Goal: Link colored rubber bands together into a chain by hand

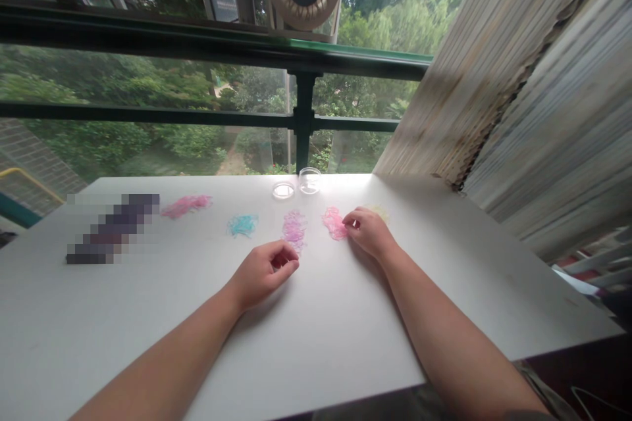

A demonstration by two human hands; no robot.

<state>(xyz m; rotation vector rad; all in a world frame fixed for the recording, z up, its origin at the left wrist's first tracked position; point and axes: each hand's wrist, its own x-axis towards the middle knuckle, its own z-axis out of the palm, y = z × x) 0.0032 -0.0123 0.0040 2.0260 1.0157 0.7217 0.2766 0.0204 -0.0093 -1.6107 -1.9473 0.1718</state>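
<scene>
White desk [306, 335] set against a window railing; small heaps of thin elastic bands laid out along it, all placed here relative to the lilac heap [295, 229] near the desk's middle.

Right hand [369, 231] rests palm-down just right of the lilac heap; its fingertips [351, 224] touch the right edge of the bright pink heap [334, 222]; grip drawn together on strands there, though whether any band is actually pinched I cannot tell; a pale yellow heap [380, 212] shows just behind the knuckles.

Left hand [265, 271] lies just below and left of the lilac heap, close but not touching it; fingers curled inward into a loose fist, thumb against the forefinger; what sits inside the curl is hidden.

Teal heap [242, 224] left of the lilac heap; a longer pink heap [186, 205] further left and farther back.

Behind the lilache heap, near the far edge: a clear round lid [283, 191] lying flat, and just beside it a small clear jar [309, 180], upright.

Far left: a blurred-out dark patch; contents unreadable.
</scene>
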